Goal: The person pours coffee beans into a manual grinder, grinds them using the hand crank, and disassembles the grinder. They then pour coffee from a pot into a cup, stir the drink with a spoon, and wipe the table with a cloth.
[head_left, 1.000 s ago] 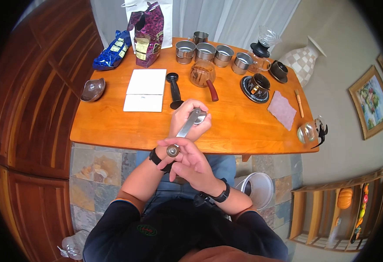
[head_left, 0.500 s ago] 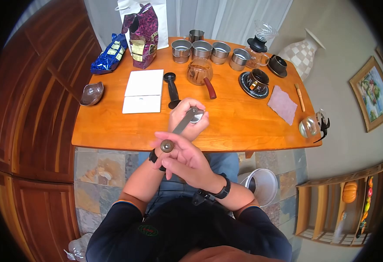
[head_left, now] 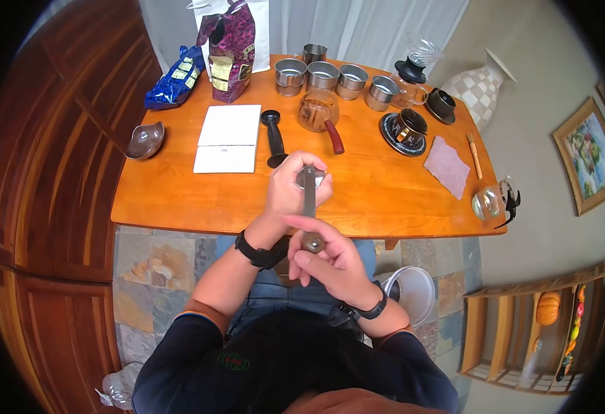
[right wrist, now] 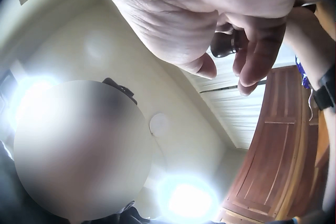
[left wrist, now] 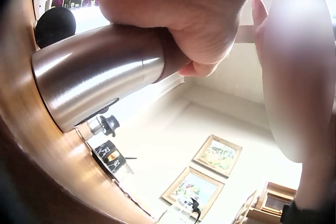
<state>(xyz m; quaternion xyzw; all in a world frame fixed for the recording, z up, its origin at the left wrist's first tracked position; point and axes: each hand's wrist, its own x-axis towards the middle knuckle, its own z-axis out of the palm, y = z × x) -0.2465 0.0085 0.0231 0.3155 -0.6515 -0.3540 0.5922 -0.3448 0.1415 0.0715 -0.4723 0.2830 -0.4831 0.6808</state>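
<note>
In the head view my left hand (head_left: 290, 190) grips a manual coffee grinder around its upper body, near the table's front edge. The left wrist view shows the grinder's brushed steel cylinder (left wrist: 100, 71) tilted, its base close against the wooden tabletop. A flat metal crank arm (head_left: 309, 200) extends from its top toward my body. At the crank's end, the fingers and thumb of my right hand (head_left: 333, 259) curl around the brown knob (head_left: 313, 241), seen dark between those fingers in the right wrist view. Beyond the left hand lies a black scoop (head_left: 275, 138).
A glass pot with red handle (head_left: 318, 114), several steel cups (head_left: 323, 74) and a cup on a saucer (head_left: 410, 127) stand farther back. White scale-like slab (head_left: 226, 138), brown bowl (head_left: 146, 141) and coffee bags (head_left: 232, 58) are left. Pink cloth (head_left: 447, 165) and glass server (head_left: 486, 203) are right.
The right hand has carried the crank knob slightly left, then clearly right, so the crank now points almost straight at my body. The left hand stays around the grinder.
</note>
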